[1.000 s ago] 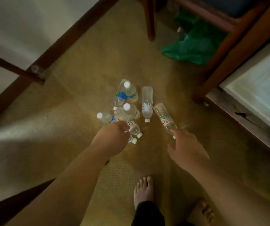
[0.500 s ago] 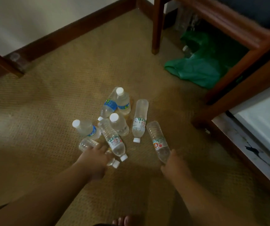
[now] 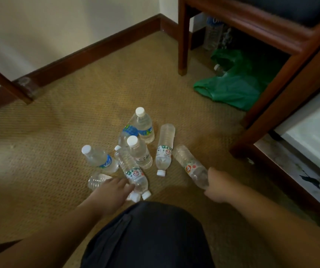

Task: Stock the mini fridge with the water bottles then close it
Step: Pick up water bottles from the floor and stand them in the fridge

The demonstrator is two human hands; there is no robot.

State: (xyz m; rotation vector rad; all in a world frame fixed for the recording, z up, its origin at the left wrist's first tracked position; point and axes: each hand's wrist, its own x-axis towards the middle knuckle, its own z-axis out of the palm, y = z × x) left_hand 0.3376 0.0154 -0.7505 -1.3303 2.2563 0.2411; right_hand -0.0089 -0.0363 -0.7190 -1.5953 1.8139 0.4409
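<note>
The water bottles [image 3: 136, 149] lie and stand in a cluster on the carpet [image 3: 58, 132]; they look small, smooth and full, so probably a little heavy and slippery, best gripped around the ribbed middle. The right hand [image 3: 216, 185] is closed around the neck end of one lying bottle [image 3: 191, 166], while the left hand [image 3: 110, 192] rests half open on two others. The mini fridge [image 3: 313, 136] is cut off at the right edge.
</note>
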